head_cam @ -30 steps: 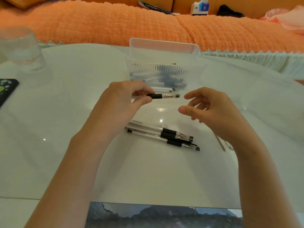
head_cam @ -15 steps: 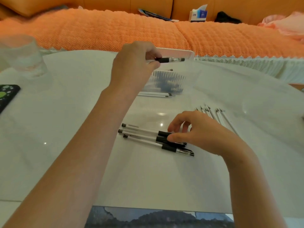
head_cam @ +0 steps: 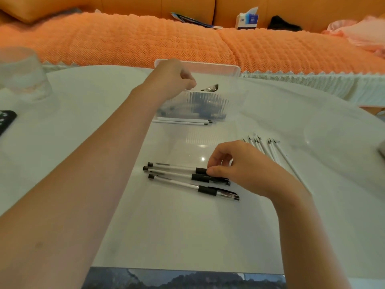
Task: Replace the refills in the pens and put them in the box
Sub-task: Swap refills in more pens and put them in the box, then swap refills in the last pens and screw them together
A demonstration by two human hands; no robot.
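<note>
The left hand point(head_cam: 174, 78) reaches over the near left part of the clear box point(head_cam: 227, 68), which stands at 12 o'clock on the white counter point(head_cam: 187, 230). Its fingers point(head_cam: 188, 77) are curled into a loose fist. A loose pen point(head_cam: 210, 88) shows inside the box, tilted and blurred, with its dark end just at 3 o'clock of those fingers. It cannot be told whether they grip it or are apart from it. More pens lie in the bottom of the box, seen dimly through its ribbed wall.

The right hand point(head_cam: 248, 170) rests low at the middle of the counter. Its thumb and forefinger are closed in a pinch on the black grip of the far pen point(head_cam: 201, 170), and the pen's clear barrel runs off toward 9 o'clock from the fingertips. The middle pen point(head_cam: 200, 177) lies just at 6 o'clock of the thumb, touching or nearly touching the far pen. The near pen point(head_cam: 207, 190) lies beside it, apart from the hand. All three lie flat, almost parallel.

Two refills point(head_cam: 181, 121) lie side by side against the box's near wall. The spare refills point(head_cam: 271, 152) fan out at 1 o'clock of the right hand, partly hidden behind it. A glass point(head_cam: 23, 76) and a phone point(head_cam: 6, 119) sit at 9 to 10 o'clock, and an orange sofa point(head_cam: 125, 38) runs behind.
</note>
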